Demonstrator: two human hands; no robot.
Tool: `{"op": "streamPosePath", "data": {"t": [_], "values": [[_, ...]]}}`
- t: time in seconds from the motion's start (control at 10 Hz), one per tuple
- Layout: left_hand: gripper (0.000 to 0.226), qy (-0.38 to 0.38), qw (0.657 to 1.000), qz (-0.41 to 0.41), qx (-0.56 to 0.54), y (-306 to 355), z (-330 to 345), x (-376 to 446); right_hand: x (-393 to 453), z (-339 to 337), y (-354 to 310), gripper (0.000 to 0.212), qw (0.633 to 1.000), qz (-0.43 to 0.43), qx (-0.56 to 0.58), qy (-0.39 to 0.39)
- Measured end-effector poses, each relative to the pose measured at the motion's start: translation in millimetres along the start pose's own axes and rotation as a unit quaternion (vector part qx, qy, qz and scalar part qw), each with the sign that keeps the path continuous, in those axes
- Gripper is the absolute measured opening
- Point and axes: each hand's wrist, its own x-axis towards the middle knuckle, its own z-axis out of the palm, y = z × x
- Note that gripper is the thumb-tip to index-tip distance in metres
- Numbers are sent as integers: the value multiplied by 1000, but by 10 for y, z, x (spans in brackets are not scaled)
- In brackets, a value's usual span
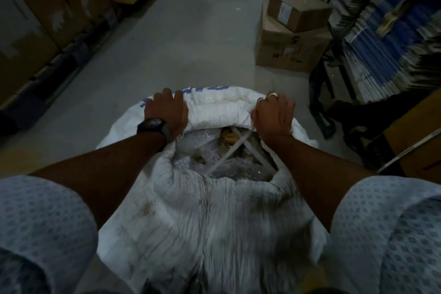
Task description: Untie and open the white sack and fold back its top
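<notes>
White woven sack [214,217] stands open on the grey floor [181,38] between the person's forearms, its far rim rolled outward. Left hand [167,110], a dark watch [152,125] at the wrist, and right hand [274,114] both press down on that rolled rim, fingers curled over the fabric; fingertips are hidden behind it. Inside the sack, clear plastic wrap [202,148] and crossed pale straps [241,148] cover contents too dim to identify. Beyond the sack to the right, stacked cardboard boxes [288,38] sit in blur. Patterned sleeves [40,227] cut off the sack's near corners.
</notes>
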Motion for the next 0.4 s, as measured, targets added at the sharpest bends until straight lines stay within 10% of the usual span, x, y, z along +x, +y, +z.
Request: {"op": "streamPosePath", "data": {"t": [0.4], "values": [[57, 42, 996, 46, -67, 156, -881, -348, -282, -890, -111, 40, 985, -91, 95, 112]]}}
